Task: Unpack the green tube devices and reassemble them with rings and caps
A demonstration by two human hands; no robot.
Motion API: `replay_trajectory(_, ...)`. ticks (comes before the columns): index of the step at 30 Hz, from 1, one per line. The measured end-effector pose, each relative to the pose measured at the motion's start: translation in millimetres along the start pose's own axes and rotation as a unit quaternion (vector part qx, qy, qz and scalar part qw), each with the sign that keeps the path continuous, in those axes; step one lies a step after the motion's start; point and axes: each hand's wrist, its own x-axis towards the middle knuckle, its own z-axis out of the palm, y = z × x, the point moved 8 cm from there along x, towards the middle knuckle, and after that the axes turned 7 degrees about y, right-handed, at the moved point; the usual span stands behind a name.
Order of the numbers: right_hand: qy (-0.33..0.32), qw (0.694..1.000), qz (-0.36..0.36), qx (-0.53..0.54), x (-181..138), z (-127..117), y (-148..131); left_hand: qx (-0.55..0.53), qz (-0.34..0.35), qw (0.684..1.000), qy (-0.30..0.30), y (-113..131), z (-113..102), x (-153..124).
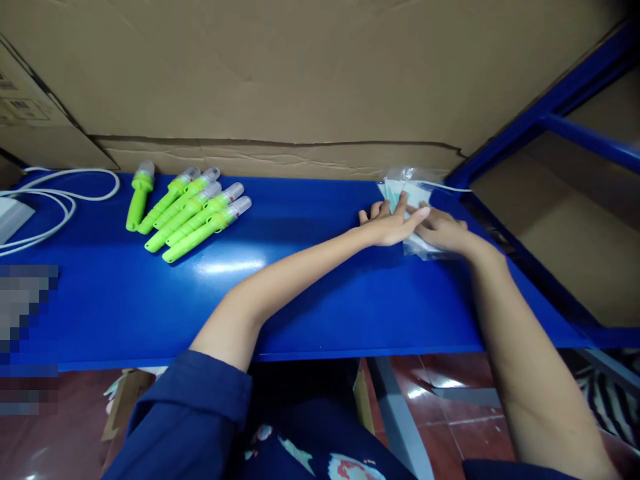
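Where the hands meet: far right end of the glossy blue table [300,287], towards the back, on a small stack of clear plastic film packets with pale teal-and-white contents [407,189].
Left hand [387,227]: reaches across from the left, palm down, fingers straight and spread, fingertips on the stack's near-left edge; nothing gripped.
Right hand [444,233]: lies on the stack's near side, touching the left hand; its fingertips are covered by the left hand, so I cannot tell whether it pinches a packet.
Packets: flat on the table, back end near the brown cardboard wall [300,80], right side just beside the blue metal frame rail [550,103].
Risk, slip: film on a glossy top looks slick; a flat press without a firm hold could fan the stack out or push a packet off by the rail.
Risk, count: thin packets may cling, so two could lift as one.
Risk, left end: six lime-green plastic tubes with clear caps [193,210] lie loose, well apart from the hands; round bodies could roll if the table is knocked.
White cable [60,200]: looped at far left, away from both arms; low concern.
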Motion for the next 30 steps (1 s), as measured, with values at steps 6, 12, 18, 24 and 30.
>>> replay_trajectory(6, -0.045, 0.998, 0.036, -0.023, 7, 18, 14, 0.037, 0.023, 0.999, -0.016, -25, -51, -80)
replay_trajectory(12, 0.026, 0.997, 0.048, -0.051, 16, 2, 26, 0.170, 0.038, 0.983, 0.060, -82, -120, -168)
replay_trajectory(18, 0.251, 0.962, 0.006, -0.109, -7, -64, -9, 0.296, -0.062, 0.931, 0.205, -158, -205, -218)
replay_trajectory(24, 0.285, 0.937, -0.183, -0.084, -43, -89, -130, 0.332, -0.116, 0.912, 0.209, -194, -227, -242)
replay_trajectory(30, 0.128, 0.891, -0.432, -0.060, -78, -15, -290, 0.346, -0.108, 0.914, 0.183, -196, -213, -242)
